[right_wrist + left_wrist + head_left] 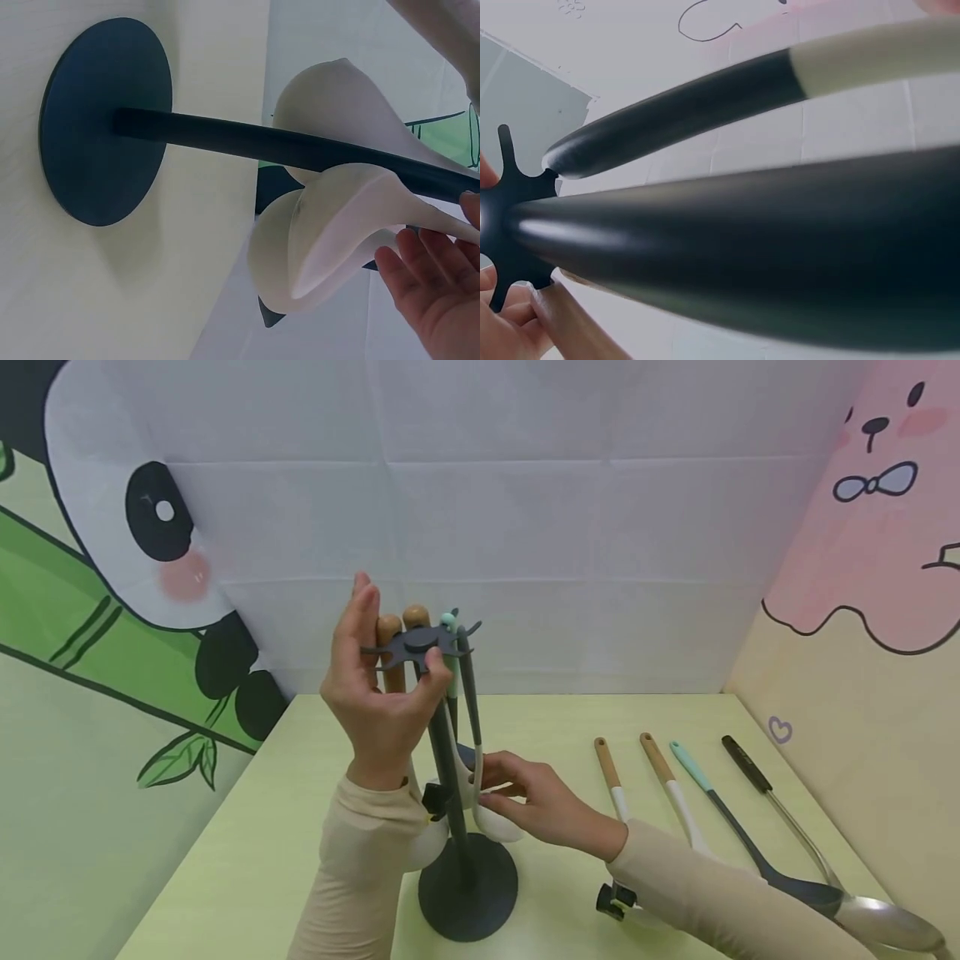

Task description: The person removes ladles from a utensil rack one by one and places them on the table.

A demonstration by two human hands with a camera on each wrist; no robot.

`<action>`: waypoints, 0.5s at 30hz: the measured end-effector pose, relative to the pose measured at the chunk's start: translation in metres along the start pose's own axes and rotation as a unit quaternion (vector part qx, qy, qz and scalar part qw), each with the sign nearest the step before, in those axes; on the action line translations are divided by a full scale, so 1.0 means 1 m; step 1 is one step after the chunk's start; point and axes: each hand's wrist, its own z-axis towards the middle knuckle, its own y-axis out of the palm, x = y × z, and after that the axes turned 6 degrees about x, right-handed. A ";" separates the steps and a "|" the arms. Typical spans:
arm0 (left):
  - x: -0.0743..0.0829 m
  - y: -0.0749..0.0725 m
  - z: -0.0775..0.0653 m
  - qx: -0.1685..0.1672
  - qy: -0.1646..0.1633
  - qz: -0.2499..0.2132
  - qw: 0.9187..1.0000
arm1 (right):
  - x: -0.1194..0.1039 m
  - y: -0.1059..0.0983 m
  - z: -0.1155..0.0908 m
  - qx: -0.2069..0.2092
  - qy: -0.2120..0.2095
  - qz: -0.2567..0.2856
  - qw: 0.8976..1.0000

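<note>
A dark utensil stand rises from a round base to a hooked top. At that top my left hand has its thumb on the near side and fingers beyond, gripping it. Several utensils hang there, among them ones with wooden handles and a mint-tipped handle. Lower down, my right hand holds the pale neck of a hanging spoon with a dark grey handle between thumb and fingers. In the right wrist view, its white bowl overlaps another white utensil head. The left wrist view shows the dark pole close up.
On the table's right side lie two wooden-handled utensils, a dark ladle with a mint handle, and a metal spoon with a black handle. My right sleeve covers parts of them. A white-covered wall stands behind the table.
</note>
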 end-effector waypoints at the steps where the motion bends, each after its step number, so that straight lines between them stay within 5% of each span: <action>1: 0.000 -0.001 0.000 -0.002 -0.003 -0.003 1.000 | 0.001 0.002 0.000 0.001 -0.001 0.001 1.000; 15: 0.000 -0.010 0.001 -0.030 -0.033 -0.043 0.998 | 0.007 0.015 0.001 0.025 -0.047 0.010 0.999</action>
